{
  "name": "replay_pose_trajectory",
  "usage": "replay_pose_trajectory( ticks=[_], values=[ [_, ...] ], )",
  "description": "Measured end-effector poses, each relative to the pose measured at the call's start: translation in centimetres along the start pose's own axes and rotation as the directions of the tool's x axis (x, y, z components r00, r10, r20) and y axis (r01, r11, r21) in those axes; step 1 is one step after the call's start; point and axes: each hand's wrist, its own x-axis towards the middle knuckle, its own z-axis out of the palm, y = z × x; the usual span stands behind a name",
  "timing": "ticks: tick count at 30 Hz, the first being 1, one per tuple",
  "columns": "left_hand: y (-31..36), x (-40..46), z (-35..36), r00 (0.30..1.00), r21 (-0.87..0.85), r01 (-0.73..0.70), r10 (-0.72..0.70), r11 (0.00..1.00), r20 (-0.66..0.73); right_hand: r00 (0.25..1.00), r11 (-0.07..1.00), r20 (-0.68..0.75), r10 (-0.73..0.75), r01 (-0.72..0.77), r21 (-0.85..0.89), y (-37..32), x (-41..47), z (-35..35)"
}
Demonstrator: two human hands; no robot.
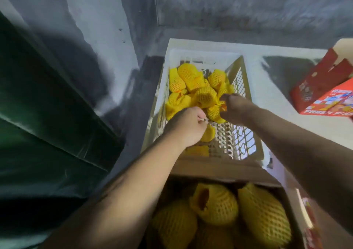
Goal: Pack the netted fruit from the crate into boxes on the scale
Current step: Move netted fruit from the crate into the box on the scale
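Note:
A white slatted plastic crate point(206, 57) stands on the floor ahead, with several fruits in yellow foam netting point(191, 80) heaped at its far end. My left hand point(185, 126) is down in the crate, its fingers curled over a netted fruit point(208, 133) near the crate's bare bottom. My right hand point(234, 109) reaches in beside it and grips another netted fruit point(214, 113). Close below me an open cardboard box point(219, 169) holds several netted fruits point(263, 210). No scale can be made out.
Red printed cartons point(324, 93) lie at the right on a white surface. A dark green sheet point(38, 115) fills the left side. Grey concrete floor and wall point(229, 6) lie beyond the crate.

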Motion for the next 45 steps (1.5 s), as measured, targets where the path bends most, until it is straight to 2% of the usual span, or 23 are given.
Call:
replay_pose_trajectory(
  ticks=[2,4,7,11,15,18,24,26,28,31,33,36,38,40,42,45],
  values=[
    [-0.4,1.9,1.3,0.998,-0.025,0.033,-0.032,0.999,0.049,0.989,0.994,0.149,0.010,0.007,-0.112,1.2,3.0,2.7],
    [-0.8,3.2,2.2,0.995,-0.024,0.051,-0.048,0.998,0.085,0.978,0.989,0.205,0.036,-0.006,-0.149,1.9,5.3,5.1],
    [-1.9,3.5,2.8,0.988,0.035,0.066,-0.070,0.997,0.134,0.982,0.987,0.143,0.121,-0.134,0.087,2.6,8.3,8.6],
    [-2.8,2.5,2.9,0.987,0.100,0.084,-0.096,0.991,0.125,0.972,0.959,0.123,0.201,-0.221,0.180,3.0,9.5,13.2],
    [-2.3,2.4,2.6,0.990,0.114,0.081,-0.093,0.990,0.102,0.980,0.944,-0.077,0.183,-0.153,0.292,2.1,10.3,14.6],
    [-2.3,2.1,2.5,0.989,0.130,0.093,-0.107,0.987,0.107,0.991,0.979,-0.109,0.082,-0.060,0.194,2.1,10.3,14.3],
    [-1.9,0.9,2.2,0.989,0.160,0.091,-0.107,0.983,0.098,0.983,0.988,0.173,0.060,-0.084,0.133,0.4,5.9,8.1],
    [-1.2,0.5,1.9,0.997,0.154,0.051,-0.060,0.987,0.056,0.975,0.984,0.223,-0.005,-0.035,0.173,-1.0,4.1,4.6],
    [-0.1,-0.7,1.3,0.999,0.135,-0.040,0.042,0.990,-0.011,0.969,0.955,0.227,-0.097,0.027,0.295,-2.4,1.2,0.4],
    [1.7,-4.3,-0.5,0.977,-0.119,-0.178,0.161,0.977,-0.143,0.977,0.832,0.082,-0.198,0.123,0.540,-3.9,-5.4,-4.3],
    [2.5,-8.1,-2.1,0.931,-0.272,-0.319,0.245,0.908,-0.271,0.974,0.652,-0.033,-0.224,0.175,0.737,-5.3,-10.5,-5.5],
    [1.9,-14.8,-4.1,0.854,-0.285,-0.433,0.288,0.855,-0.433,0.963,0.355,-0.133,-0.234,0.212,0.910,-8.2,-17.4,-5.0],
    [0.7,-19.1,-5.1,0.847,-0.368,-0.434,0.234,0.822,-0.477,0.960,0.304,-0.216,-0.181,0.263,0.916,-10.2,-21.3,-3.8],
    [-0.8,-22.4,-5.3,0.880,-0.435,-0.401,0.206,0.806,-0.429,0.931,0.351,-0.335,-0.147,0.366,0.862,-12.3,-24.8,-2.3],
    [-2.5,-24.8,-5.0,0.917,-0.422,-0.346,0.206,0.838,-0.341,0.889,0.442,-0.435,-0.144,0.451,0.775,-13.9,-27.2,-0.6],
    [-5.1,-27.3,-4.7,0.936,-0.326,-0.265,0.161,0.908,-0.312,0.813,0.722,-0.556,-0.170,0.487,0.491,-15.9,-28.7,2.2]
  ],
)
